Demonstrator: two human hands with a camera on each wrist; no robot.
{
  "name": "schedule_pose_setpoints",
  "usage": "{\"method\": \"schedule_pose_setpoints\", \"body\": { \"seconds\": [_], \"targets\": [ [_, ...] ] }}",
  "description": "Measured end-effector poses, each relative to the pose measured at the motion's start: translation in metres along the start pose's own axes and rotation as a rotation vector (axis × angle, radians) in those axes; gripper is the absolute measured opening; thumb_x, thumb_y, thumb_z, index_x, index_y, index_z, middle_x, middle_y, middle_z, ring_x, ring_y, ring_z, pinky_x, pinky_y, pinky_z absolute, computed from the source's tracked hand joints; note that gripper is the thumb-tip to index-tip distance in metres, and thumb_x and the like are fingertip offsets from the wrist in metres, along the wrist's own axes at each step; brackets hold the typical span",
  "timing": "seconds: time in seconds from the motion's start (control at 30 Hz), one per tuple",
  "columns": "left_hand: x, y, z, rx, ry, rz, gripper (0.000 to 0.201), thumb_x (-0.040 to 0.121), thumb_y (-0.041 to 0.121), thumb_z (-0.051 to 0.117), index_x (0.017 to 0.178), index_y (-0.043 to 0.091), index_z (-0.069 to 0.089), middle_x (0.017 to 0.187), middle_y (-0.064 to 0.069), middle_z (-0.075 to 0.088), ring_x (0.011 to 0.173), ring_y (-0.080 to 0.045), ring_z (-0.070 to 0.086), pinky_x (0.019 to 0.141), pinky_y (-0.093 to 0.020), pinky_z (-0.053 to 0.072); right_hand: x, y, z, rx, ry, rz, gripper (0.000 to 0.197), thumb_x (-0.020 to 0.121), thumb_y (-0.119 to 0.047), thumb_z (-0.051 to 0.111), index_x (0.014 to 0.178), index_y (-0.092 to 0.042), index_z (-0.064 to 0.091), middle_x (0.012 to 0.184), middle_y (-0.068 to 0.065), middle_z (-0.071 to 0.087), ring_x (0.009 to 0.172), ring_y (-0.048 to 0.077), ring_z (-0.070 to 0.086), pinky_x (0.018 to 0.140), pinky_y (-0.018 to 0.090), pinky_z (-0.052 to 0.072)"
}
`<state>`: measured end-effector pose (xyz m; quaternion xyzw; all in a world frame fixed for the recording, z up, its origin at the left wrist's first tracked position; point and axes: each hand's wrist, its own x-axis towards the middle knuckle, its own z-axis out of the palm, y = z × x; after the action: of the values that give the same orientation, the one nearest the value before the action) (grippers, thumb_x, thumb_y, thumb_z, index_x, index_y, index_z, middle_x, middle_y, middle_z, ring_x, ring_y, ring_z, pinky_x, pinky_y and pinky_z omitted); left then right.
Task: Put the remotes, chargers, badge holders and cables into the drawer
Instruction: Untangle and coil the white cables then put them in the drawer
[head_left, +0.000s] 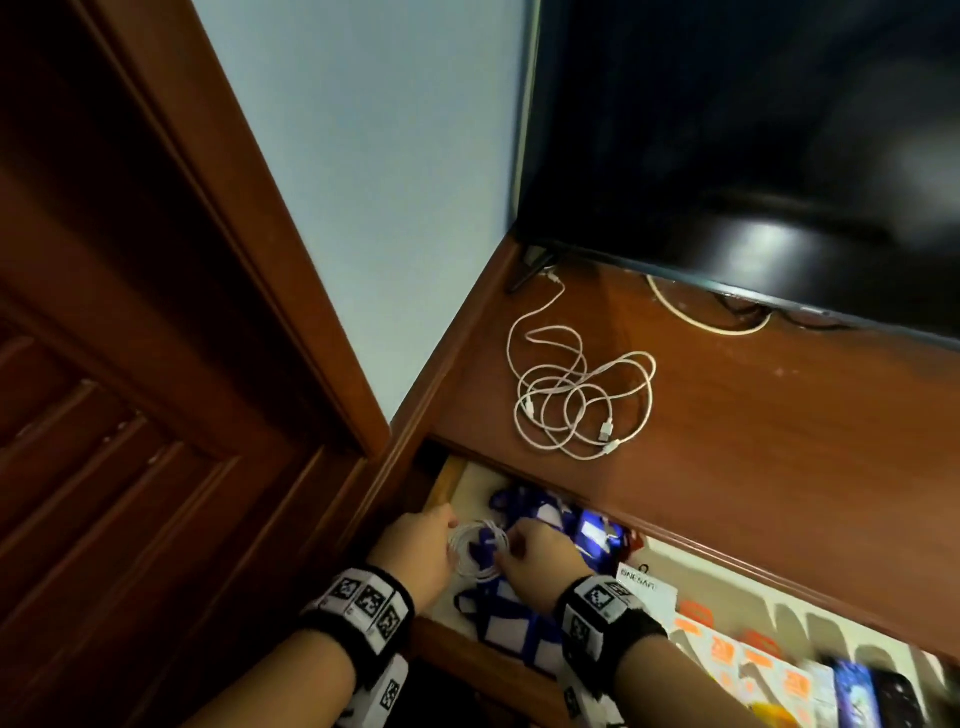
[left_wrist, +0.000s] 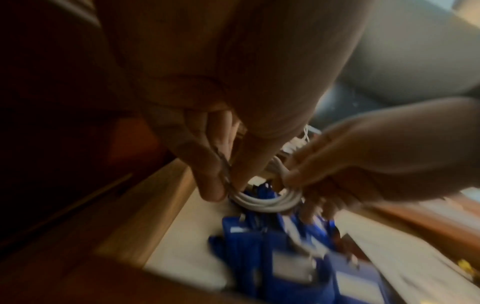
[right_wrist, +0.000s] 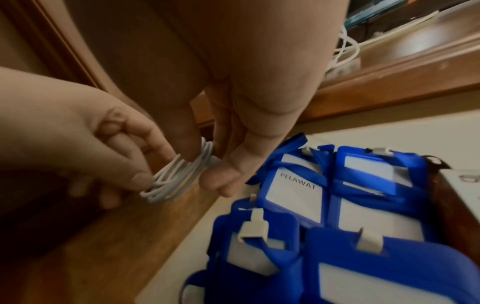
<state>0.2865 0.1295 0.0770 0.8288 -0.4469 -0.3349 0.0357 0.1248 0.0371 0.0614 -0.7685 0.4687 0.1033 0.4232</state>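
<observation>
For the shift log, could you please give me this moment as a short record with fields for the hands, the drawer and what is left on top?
left hand: left hand pinches one side of the coiled white cable
right hand: right hand pinches the other side of the same coil
coil position: held over the left end of the open drawer, above the blue badge holders
drawer contents: badge holders at left; orange and white boxes further right
still on cabinet top: loose white cable, tangled, below the TV
</observation>
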Motion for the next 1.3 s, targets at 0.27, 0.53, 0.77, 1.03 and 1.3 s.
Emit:
{"method": "schedule_pose_setpoints", "body": {
  "seconds": [0.27,0.53,0.77,1.03,1.3],
  "targets": [
    [-0.005,-0.02,0.024,0.109,-0.097,-0.045,0.021,0.092,0.03,0.068,0.111,0.02,0.066,0.109,-0.005,0.073,0.103,-0.029,0.07,0.09,-0.043,0.059,0.053,-0.009,0.033,-0.279,-0.204,-0.056,0.029,0.104,-0.034,0.05,0.108,-0.012,0.067,0.115,0.011,0.069,0.109,0.032,0.066,0.077,0.032,0.048],
    [-0.008,-0.036,0.0,-0.165,-0.023,0.001,0.013,0.1,0.033,0.064,0.11,0.028,0.071,0.103,0.011,0.072,0.094,-0.009,0.068,0.086,-0.031,0.059,0.074,-0.033,0.06,-0.582,-0.392,-0.172,0.02,0.094,-0.012,0.063,0.112,-0.004,0.067,0.114,0.017,0.069,0.108,0.036,0.067,0.087,0.041,0.057],
    [-0.002,-0.013,-0.023,-0.277,0.191,0.153,0.01,0.101,0.029,0.062,0.101,0.03,0.073,0.085,0.014,0.069,0.072,-0.002,0.064,0.062,-0.016,0.049,0.059,-0.045,0.031,-0.45,-0.152,-0.214,0.033,0.096,-0.02,0.058,0.127,-0.01,0.058,0.123,0.016,0.065,0.111,0.034,0.065,0.09,0.04,0.052],
    [0.031,0.019,-0.042,-0.392,0.318,0.202,0.01,0.098,0.026,0.066,0.107,0.028,0.071,0.085,0.014,0.069,0.076,0.0,0.065,0.074,-0.028,0.057,0.028,-0.024,-0.101,-0.238,0.268,-0.211,0.014,0.094,-0.032,0.058,0.1,-0.025,0.068,0.094,-0.001,0.071,0.088,0.022,0.069,0.079,0.036,0.057],
    [0.059,0.044,-0.046,-0.288,0.21,0.188,0.011,0.097,0.023,0.064,0.102,0.028,0.072,0.091,0.011,0.071,0.086,-0.01,0.068,0.083,-0.033,0.059,0.06,0.004,-0.121,-0.653,0.178,-0.157,0.056,0.095,-0.036,0.064,0.146,-0.044,0.041,0.143,0.002,0.042,0.126,0.03,0.043,0.104,0.045,0.048]
  ]
}}
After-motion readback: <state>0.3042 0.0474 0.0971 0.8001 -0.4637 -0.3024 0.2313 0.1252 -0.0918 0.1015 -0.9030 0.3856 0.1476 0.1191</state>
